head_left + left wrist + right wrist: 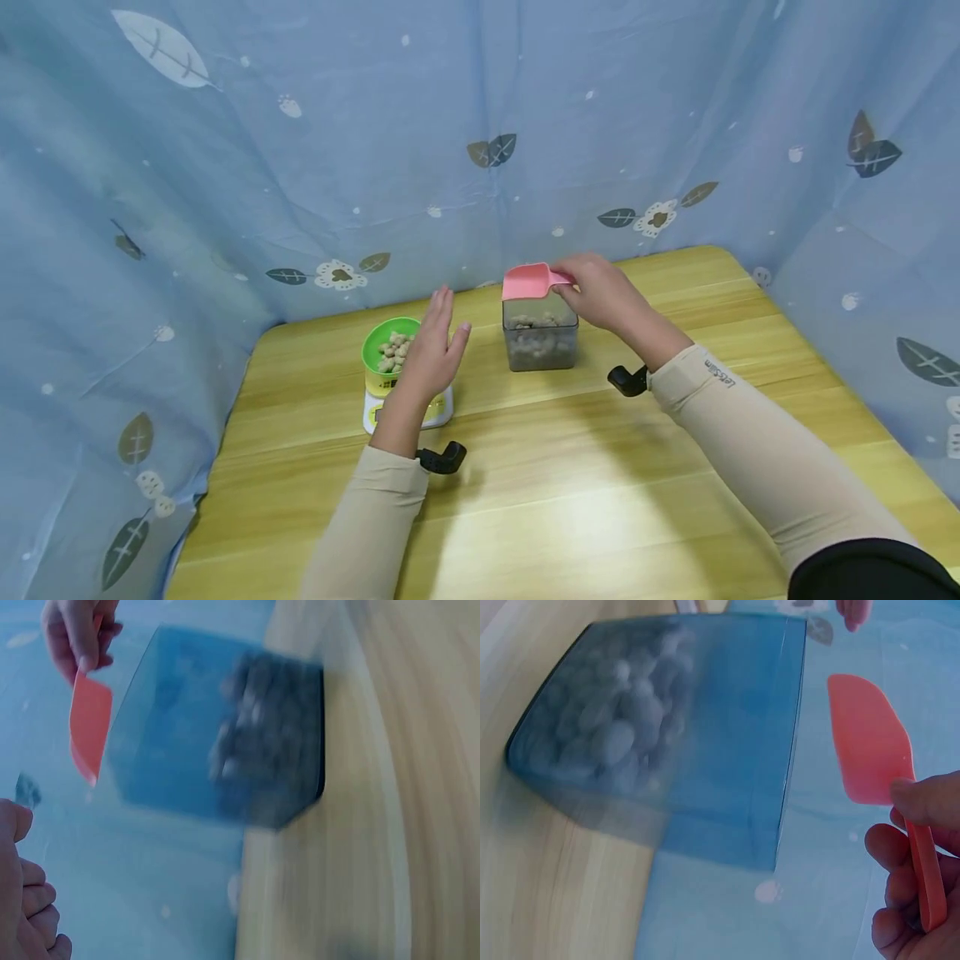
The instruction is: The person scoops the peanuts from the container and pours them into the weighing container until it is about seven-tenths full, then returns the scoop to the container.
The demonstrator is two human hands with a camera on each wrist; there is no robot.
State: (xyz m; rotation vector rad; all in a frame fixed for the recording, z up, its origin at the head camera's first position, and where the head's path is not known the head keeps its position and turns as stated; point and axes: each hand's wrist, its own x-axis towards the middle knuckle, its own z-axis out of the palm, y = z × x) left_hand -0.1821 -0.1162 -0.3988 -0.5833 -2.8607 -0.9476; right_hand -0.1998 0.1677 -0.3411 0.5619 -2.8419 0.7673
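My right hand pinches a pink scoop by its handle, over the rim of a see-through box. No pieces show in the scoop's bowl. The box is smoky, square and partly filled with lumpy tan pieces that look like unshelled peanuts. To the left, my left hand is raised with straight fingers and the thumb apart, holding nothing. It overlaps a green bowl with similar tan pieces. Under that bowl sits a white and yellow kitchen scale, partly hidden by my left wrist.
The wood-grain table carries the box and the scale near its back edge. A blue leaf-print curtain hangs close behind it and along both sides. Black wrist mounts jut from both forearms.
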